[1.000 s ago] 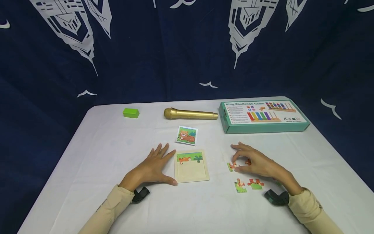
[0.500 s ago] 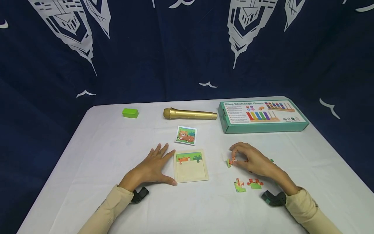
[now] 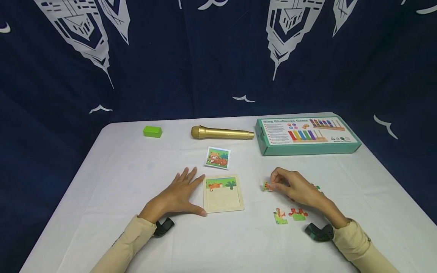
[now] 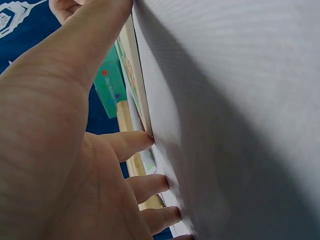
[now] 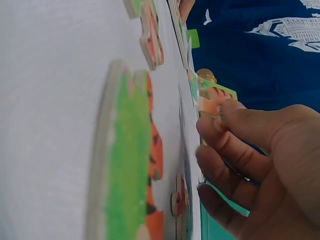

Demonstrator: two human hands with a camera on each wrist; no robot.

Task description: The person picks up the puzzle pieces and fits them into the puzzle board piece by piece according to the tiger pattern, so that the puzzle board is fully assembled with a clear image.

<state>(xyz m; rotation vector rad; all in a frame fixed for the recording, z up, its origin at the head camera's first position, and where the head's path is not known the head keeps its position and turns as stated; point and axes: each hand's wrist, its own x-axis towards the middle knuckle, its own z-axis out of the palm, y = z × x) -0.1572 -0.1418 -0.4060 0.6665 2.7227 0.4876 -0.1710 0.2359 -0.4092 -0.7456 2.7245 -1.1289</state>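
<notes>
In the head view my left hand (image 3: 177,195) rests on the table with fingers spread. Its thumb and index finger touch the left edge of a square wooden puzzle board (image 3: 223,201), whose top row shows an orange and green picture strip (image 3: 221,184). My right hand (image 3: 297,187) pinches a small jigsaw puzzle piece (image 3: 266,186) between thumb and index finger. In the right wrist view that piece (image 5: 220,95) is orange striped with a green edge, raised off the table. Two loose pieces, one left (image 3: 280,216) and one right (image 3: 298,214), lie below the hand. Others are partly hidden behind it.
A tiger picture card (image 3: 217,158) lies just beyond the board. Farther back are a green block (image 3: 152,131), a gold microphone (image 3: 222,133) and a teal game box (image 3: 308,136). A dark blue curtain (image 3: 191,57) hangs behind the white table.
My right hand has closed its thumb and index finger on the puzzle piece, which was lying on the table, and tilted it up slightly leftward. My left hand and the board stay put.
</notes>
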